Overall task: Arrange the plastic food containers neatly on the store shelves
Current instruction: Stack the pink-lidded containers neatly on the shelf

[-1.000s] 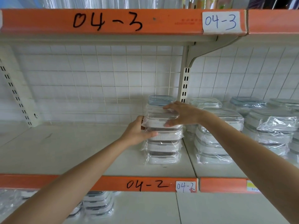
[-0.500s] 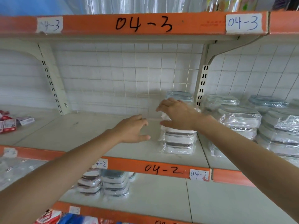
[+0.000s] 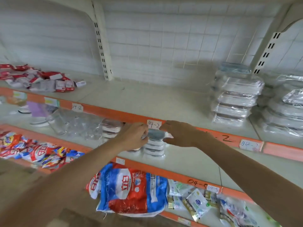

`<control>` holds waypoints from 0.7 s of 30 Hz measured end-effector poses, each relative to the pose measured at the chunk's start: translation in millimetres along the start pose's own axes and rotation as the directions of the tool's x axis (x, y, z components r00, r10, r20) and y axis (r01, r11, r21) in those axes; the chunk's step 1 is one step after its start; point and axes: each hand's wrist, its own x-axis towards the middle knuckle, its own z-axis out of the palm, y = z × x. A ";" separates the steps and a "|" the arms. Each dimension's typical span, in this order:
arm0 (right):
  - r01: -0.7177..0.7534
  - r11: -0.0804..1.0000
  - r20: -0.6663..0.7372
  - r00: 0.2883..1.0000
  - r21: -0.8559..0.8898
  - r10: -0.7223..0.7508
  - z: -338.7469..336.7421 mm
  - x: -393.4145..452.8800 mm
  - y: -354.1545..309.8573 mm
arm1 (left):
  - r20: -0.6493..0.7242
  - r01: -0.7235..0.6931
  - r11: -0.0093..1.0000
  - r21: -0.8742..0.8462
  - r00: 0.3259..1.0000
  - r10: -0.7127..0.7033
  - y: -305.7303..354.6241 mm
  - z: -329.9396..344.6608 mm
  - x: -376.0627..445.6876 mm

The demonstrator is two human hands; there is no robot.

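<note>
Where the container stack [image 3: 155,145] stands | left hand [image 3: 136,136] grips its left side | right hand [image 3: 179,134] open, touching right side

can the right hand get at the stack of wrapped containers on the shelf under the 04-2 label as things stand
Probably yes. The right hand is already at the right side of the stack of wrapped containers, under the orange shelf edge, and nothing lies between them. The left hand is at the stack's other side. Blur hides any actual contact.
</note>
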 end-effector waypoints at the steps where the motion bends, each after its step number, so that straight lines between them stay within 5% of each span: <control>1: -0.003 1.000 0.045 0.999 -0.002 0.003 12.9 0.7 -7.8 | 0.049 0.011 1.000 -0.014 0.999 -0.010 -5.8 8.6 -10.9; 12: -0.252 0.931 0.267 0.947 0.265 0.180 125.7 -3.4 -41.2 | 0.344 0.034 0.999 -0.010 0.939 -0.029 -16.6 81.0 -58.9; 21: -0.301 0.904 0.055 0.953 0.303 0.298 176.7 51.9 -2.4 | 0.244 0.069 0.998 0.002 0.967 -0.067 -49.6 123.5 -34.1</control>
